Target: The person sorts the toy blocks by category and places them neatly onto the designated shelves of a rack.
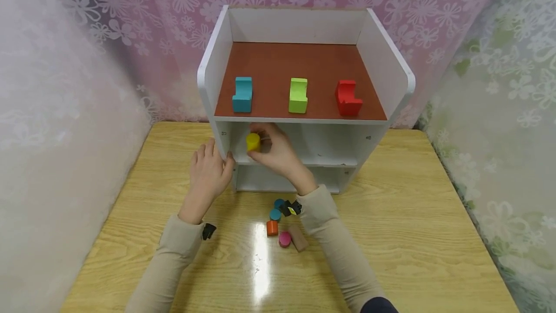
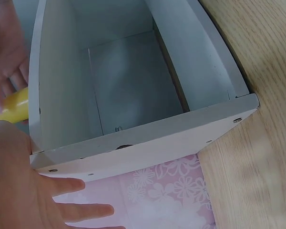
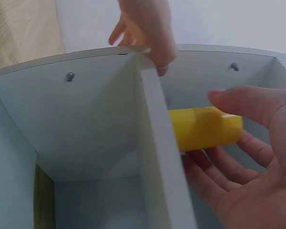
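Note:
A yellow cylinder block point(image 1: 253, 142) stands upright in the left part of the white shelf unit's middle compartment. My right hand point(image 1: 278, 151) holds it, the thumb on one side and the fingers on the other; the right wrist view shows the yellow cylinder point(image 3: 207, 128) between them, partly hidden by a shelf board point(image 3: 157, 129). Against the unit's left side panel point(image 1: 218, 134) rests my left hand point(image 1: 208, 170), its thumb at the front edge and its fingers stretched out along the outside. In the left wrist view, those fingers point(image 2: 83, 212) are straight and spread.
On the brown top board point(image 1: 295, 57) stand a blue block point(image 1: 242, 95), a green block point(image 1: 298, 96) and a red block point(image 1: 348, 98). Before the unit, on the wooden table point(image 1: 391, 235), lie blue cylinders point(image 1: 275, 214), an orange block point(image 1: 272, 228), a pink cylinder point(image 1: 284, 239) and a wooden block point(image 1: 298, 238).

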{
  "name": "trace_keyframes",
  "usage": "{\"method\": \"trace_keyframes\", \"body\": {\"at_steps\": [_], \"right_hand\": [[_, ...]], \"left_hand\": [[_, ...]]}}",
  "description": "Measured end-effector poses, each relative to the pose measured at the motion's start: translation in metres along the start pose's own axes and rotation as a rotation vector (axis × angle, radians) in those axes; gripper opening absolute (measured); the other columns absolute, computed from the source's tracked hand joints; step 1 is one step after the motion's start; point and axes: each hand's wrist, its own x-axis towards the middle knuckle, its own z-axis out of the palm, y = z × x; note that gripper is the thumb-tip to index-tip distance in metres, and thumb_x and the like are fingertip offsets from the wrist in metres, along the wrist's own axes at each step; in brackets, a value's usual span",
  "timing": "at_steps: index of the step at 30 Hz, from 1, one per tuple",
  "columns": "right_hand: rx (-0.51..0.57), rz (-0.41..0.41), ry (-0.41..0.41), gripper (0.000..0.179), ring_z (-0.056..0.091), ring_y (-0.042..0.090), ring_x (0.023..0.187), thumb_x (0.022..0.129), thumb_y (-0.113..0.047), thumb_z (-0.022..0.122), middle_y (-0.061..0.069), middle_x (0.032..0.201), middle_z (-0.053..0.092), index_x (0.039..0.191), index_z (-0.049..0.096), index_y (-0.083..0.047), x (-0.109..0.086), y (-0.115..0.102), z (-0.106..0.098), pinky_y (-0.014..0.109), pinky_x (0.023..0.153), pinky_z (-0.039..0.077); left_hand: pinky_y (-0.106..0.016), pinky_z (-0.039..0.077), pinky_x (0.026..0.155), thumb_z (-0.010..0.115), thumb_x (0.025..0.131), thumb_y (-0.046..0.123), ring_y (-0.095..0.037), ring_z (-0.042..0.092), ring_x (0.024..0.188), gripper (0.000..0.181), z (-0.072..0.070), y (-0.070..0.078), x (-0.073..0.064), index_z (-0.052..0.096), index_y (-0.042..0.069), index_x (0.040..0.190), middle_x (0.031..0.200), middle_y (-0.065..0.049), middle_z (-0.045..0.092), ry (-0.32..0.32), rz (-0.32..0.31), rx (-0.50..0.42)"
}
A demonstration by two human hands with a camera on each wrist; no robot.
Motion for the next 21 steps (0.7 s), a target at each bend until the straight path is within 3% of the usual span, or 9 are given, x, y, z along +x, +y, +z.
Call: {"method": "trace_keyframes", "body": {"at_steps": [6,14,21], "right_hand": [[-0.016,-0.019,0.089,0.046,0.057,0.025,0.102,0.085,-0.017,0.068,0.010,0.120,0.055,0.125,0.051,-0.002,-0.010,-0.010,-0.007,0.039,0.088,0.048],[-0.125,-0.196,0.222,0.036,0.061,0.028,0.093,0.085,-0.015,0.068,0.012,0.115,0.059,0.117,0.057,-0.005,-0.033,-0.014,-0.018,0.038,0.081,0.051],[-0.094,-0.236,0.251,0.031,0.061,0.028,0.089,0.085,-0.012,0.067,0.012,0.110,0.059,0.114,0.059,-0.007,-0.053,-0.020,-0.029,0.037,0.081,0.051]], "left_hand": [[-0.058,0.028,0.101,0.030,0.097,0.041,-0.045,0.036,0.125,0.057,0.000,-0.001,0.000,0.030,0.009,0.144,0.140,-0.021,0.040,0.013,0.011,-0.003],[-0.058,0.024,0.104,0.027,0.097,0.041,-0.045,0.032,0.128,0.059,0.001,0.000,0.000,0.030,0.007,0.145,0.142,-0.021,0.036,-0.023,-0.013,-0.004],[-0.058,0.026,0.103,0.030,0.097,0.041,-0.044,0.036,0.126,0.058,0.002,-0.001,0.001,0.028,0.010,0.146,0.141,-0.019,0.039,0.010,0.005,-0.002]]}}
